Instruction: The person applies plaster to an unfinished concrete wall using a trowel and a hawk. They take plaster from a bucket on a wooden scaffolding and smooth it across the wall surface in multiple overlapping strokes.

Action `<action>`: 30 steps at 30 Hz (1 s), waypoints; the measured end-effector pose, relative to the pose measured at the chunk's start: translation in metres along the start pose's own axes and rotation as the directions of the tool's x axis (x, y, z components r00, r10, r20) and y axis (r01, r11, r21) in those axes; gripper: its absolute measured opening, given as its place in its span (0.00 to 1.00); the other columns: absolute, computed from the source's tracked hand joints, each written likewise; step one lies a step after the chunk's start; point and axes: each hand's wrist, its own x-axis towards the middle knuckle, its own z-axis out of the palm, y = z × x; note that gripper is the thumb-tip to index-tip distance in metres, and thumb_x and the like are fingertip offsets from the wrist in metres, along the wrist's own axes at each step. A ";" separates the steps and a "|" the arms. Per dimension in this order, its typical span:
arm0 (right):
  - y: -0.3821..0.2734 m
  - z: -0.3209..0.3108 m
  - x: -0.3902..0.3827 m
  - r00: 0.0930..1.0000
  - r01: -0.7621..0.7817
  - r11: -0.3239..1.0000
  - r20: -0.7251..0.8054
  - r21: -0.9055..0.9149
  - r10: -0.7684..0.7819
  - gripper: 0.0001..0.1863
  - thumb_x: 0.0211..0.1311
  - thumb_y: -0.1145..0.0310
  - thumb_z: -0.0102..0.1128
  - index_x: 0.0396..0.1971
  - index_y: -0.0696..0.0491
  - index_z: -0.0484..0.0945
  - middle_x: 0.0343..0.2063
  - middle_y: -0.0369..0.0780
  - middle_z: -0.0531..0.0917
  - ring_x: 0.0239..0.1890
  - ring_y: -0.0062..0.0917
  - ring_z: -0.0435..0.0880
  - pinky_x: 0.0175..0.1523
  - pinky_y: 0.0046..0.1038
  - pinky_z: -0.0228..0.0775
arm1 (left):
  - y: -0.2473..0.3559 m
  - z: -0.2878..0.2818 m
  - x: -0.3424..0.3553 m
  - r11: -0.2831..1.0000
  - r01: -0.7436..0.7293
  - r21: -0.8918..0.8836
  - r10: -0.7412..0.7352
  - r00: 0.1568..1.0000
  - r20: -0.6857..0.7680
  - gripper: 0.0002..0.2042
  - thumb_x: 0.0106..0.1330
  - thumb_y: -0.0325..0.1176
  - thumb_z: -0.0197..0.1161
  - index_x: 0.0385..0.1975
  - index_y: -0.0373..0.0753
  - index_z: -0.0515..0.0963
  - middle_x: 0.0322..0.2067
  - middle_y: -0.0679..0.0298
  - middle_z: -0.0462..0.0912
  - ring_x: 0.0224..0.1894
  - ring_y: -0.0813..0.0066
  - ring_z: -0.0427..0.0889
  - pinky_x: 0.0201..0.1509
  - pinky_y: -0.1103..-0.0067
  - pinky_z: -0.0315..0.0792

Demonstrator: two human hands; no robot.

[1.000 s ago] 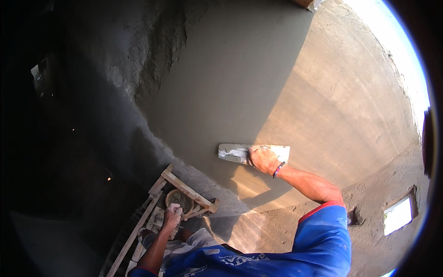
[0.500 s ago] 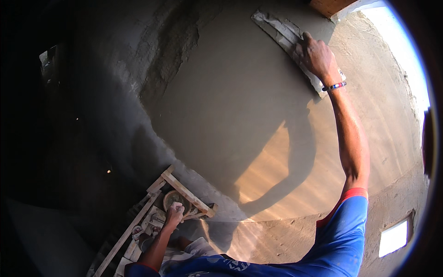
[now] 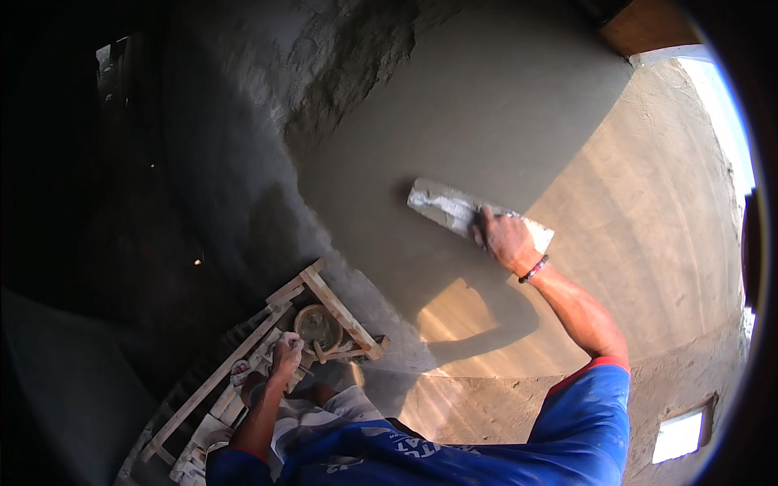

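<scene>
My right hand (image 3: pixel 509 241) is wrapped around the handle of a long rectangular plastering trowel (image 3: pixel 444 204), its back smeared with pale mortar. The trowel lies against the grey, freshly smoothed plaster wall (image 3: pixel 486 105), tilted with its left end higher. Low on the left, my left hand (image 3: pixel 287 354) is closed, its fingers dusted with mortar. A thin light piece shows beside it, but what those fingers hold, if anything, I cannot make out. Just beyond that hand sits a round bucket (image 3: pixel 318 327) with greyish contents.
Wooden scaffold rails (image 3: pixel 344 314) frame the bucket and run down to the lower left. Rough bare wall (image 3: pixel 348 65) borders the smooth plaster at upper left. A wooden beam (image 3: pixel 648 28) juts in at upper right. A small square opening (image 3: pixel 679 436) is at lower right.
My right hand has brought the trowel down the wall and turned it flatter. My left hand has moved from over the bucket to just beside it. The view has shifted slightly.
</scene>
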 end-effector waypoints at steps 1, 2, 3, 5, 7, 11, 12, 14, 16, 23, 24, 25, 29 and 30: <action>0.012 -0.050 0.023 0.972 -0.043 0.998 -0.231 -0.041 0.033 0.18 0.66 0.56 0.51 0.37 0.58 0.69 0.18 0.53 0.80 0.25 0.50 0.82 0.32 0.44 0.75 | -0.004 -0.003 -0.005 0.999 0.016 0.034 -0.016 1.000 -0.009 0.15 0.61 0.36 0.59 0.42 0.31 0.76 0.30 0.52 0.82 0.34 0.63 0.81 0.39 0.71 0.73; 0.024 -0.099 0.049 0.899 -0.087 0.996 -0.433 -0.025 0.068 0.17 0.66 0.56 0.51 0.38 0.58 0.69 0.18 0.54 0.79 0.25 0.51 0.81 0.32 0.45 0.75 | 0.000 -0.004 -0.011 0.999 0.041 0.034 -0.040 0.999 -0.020 0.15 0.61 0.36 0.59 0.42 0.31 0.76 0.30 0.52 0.82 0.34 0.63 0.81 0.39 0.71 0.73; 0.043 -0.139 0.073 0.840 -0.123 0.992 -0.535 -0.030 0.088 0.18 0.66 0.57 0.51 0.38 0.59 0.69 0.19 0.54 0.80 0.26 0.52 0.81 0.32 0.46 0.75 | 0.015 -0.002 -0.012 0.999 0.053 -0.005 -0.053 0.998 -0.025 0.15 0.61 0.36 0.59 0.42 0.31 0.76 0.30 0.52 0.82 0.34 0.63 0.81 0.39 0.71 0.73; 0.108 -0.170 0.120 0.789 -0.162 0.979 -0.612 -0.120 0.055 0.19 0.67 0.52 0.51 0.42 0.54 0.72 0.27 0.53 0.82 0.33 0.52 0.81 0.35 0.48 0.73 | 0.032 0.015 -0.009 0.998 0.047 -0.035 -0.047 0.999 0.020 0.15 0.62 0.36 0.59 0.42 0.31 0.76 0.31 0.53 0.82 0.34 0.63 0.81 0.39 0.71 0.73; 0.069 -0.188 0.158 0.856 -0.410 0.910 -0.374 -0.068 0.357 0.24 0.64 0.59 0.52 0.52 0.63 0.73 0.42 0.58 0.81 0.49 0.39 0.81 0.56 0.39 0.71 | 0.039 0.026 -0.006 0.998 0.056 -0.040 -0.055 0.998 0.023 0.15 0.62 0.35 0.59 0.42 0.31 0.76 0.31 0.53 0.82 0.34 0.64 0.81 0.39 0.72 0.73; 0.019 -0.037 0.147 0.920 0.013 0.959 -0.372 -0.284 -0.123 0.10 0.63 0.67 0.50 0.41 0.56 0.70 0.26 0.49 0.83 0.32 0.43 0.85 0.37 0.40 0.79 | 0.047 0.051 0.000 0.993 0.026 -0.115 -0.025 1.000 0.014 0.15 0.62 0.35 0.60 0.43 0.31 0.76 0.31 0.55 0.82 0.33 0.68 0.80 0.38 0.74 0.73; -0.004 -0.006 0.131 0.957 0.056 0.962 -0.260 -0.266 -0.128 0.09 0.62 0.68 0.52 0.38 0.56 0.69 0.26 0.49 0.83 0.30 0.41 0.86 0.35 0.37 0.79 | 0.051 0.057 -0.001 0.990 0.050 -0.135 -0.048 0.999 0.021 0.15 0.62 0.35 0.60 0.43 0.31 0.76 0.31 0.55 0.82 0.32 0.69 0.80 0.38 0.74 0.73; -0.025 0.062 0.087 0.979 0.195 0.931 0.003 -0.309 -0.204 0.09 0.63 0.67 0.51 0.36 0.58 0.69 0.24 0.45 0.83 0.28 0.36 0.86 0.32 0.32 0.80 | 0.059 0.059 -0.006 0.980 0.085 -0.180 -0.075 0.995 0.059 0.15 0.62 0.35 0.60 0.43 0.31 0.76 0.30 0.55 0.81 0.31 0.71 0.80 0.37 0.75 0.73; -0.047 0.108 0.035 0.947 0.234 0.947 0.272 -0.220 -0.171 0.09 0.65 0.67 0.47 0.36 0.58 0.69 0.27 0.43 0.83 0.32 0.33 0.86 0.36 0.30 0.78 | 0.052 0.060 -0.009 0.989 0.032 -0.143 -0.017 0.994 0.105 0.14 0.66 0.34 0.58 0.46 0.32 0.74 0.30 0.62 0.78 0.26 0.77 0.76 0.31 0.78 0.74; -0.025 0.221 -0.154 0.745 0.081 0.997 0.663 0.017 -0.072 0.15 0.66 0.65 0.45 0.41 0.60 0.75 0.30 0.47 0.85 0.33 0.38 0.86 0.37 0.36 0.78 | 0.031 0.006 -0.034 0.988 0.086 -0.129 -0.094 0.994 -0.060 0.14 0.63 0.35 0.59 0.43 0.31 0.76 0.30 0.57 0.80 0.30 0.71 0.78 0.35 0.74 0.71; -0.015 0.211 -0.171 0.710 0.085 0.996 0.700 0.027 -0.080 0.14 0.66 0.66 0.45 0.43 0.59 0.75 0.31 0.47 0.85 0.34 0.40 0.86 0.37 0.36 0.79 | 0.032 -0.006 -0.038 0.980 0.137 -0.141 -0.147 0.987 -0.060 0.14 0.63 0.35 0.59 0.43 0.32 0.76 0.30 0.58 0.80 0.30 0.72 0.77 0.35 0.74 0.71; -0.003 0.191 -0.171 0.674 0.187 0.982 0.727 0.004 -0.131 0.15 0.65 0.67 0.46 0.47 0.59 0.73 0.31 0.46 0.85 0.34 0.39 0.86 0.37 0.36 0.79 | 0.027 -0.012 -0.037 0.976 0.161 -0.147 -0.172 0.983 -0.066 0.14 0.64 0.35 0.59 0.43 0.32 0.76 0.30 0.59 0.79 0.29 0.72 0.76 0.34 0.74 0.71; 0.038 -0.029 -0.078 0.985 -0.082 0.996 0.153 0.046 0.074 0.15 0.64 0.59 0.54 0.41 0.55 0.70 0.22 0.52 0.81 0.28 0.48 0.82 0.33 0.45 0.74 | 0.029 -0.010 -0.019 0.970 0.131 -0.204 -0.148 0.986 -0.073 0.12 0.64 0.33 0.59 0.43 0.33 0.76 0.28 0.63 0.76 0.26 0.78 0.73 0.28 0.78 0.69; 0.067 -0.065 -0.057 0.975 -0.045 0.999 -0.216 0.019 0.048 0.16 0.65 0.57 0.53 0.39 0.55 0.70 0.20 0.52 0.80 0.27 0.49 0.81 0.32 0.46 0.72 | 0.049 -0.004 -0.018 0.952 0.158 -0.263 -0.175 0.984 -0.043 0.12 0.64 0.33 0.59 0.43 0.33 0.76 0.27 0.65 0.75 0.25 0.79 0.72 0.26 0.79 0.68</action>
